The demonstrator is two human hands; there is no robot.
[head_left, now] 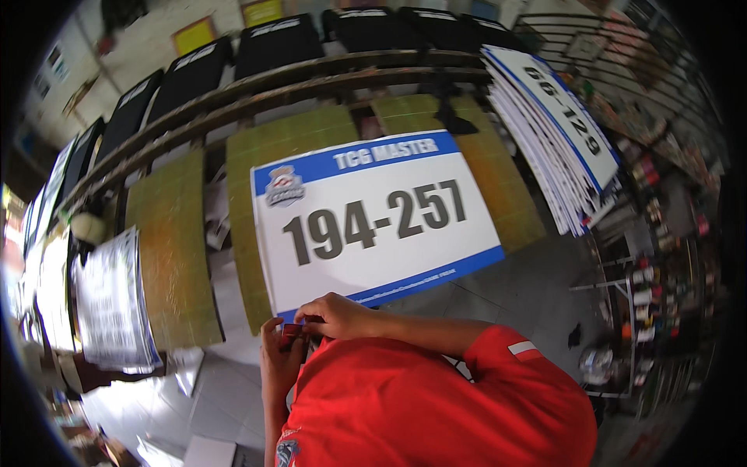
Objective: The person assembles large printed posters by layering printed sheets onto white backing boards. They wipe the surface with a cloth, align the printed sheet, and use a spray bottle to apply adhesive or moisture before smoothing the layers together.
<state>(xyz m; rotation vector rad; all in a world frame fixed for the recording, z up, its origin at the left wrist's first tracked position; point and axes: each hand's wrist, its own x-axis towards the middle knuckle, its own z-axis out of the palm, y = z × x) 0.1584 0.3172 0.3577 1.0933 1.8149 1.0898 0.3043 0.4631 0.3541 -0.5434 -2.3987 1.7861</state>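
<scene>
A large white signboard with blue bands at its top and bottom and big grey numerals lies on green cutting mats. My left hand and my right hand meet at the board's near left corner. Between the fingers of both hands sits a small dark red object, too small to identify. My red sleeve fills the lower middle of the view.
Several green cutting mats lie over wooden rails. A stack of similar white signboards leans at the right. Printed sheets are piled at the left. Black panels line the back. Cluttered shelves stand at the right.
</scene>
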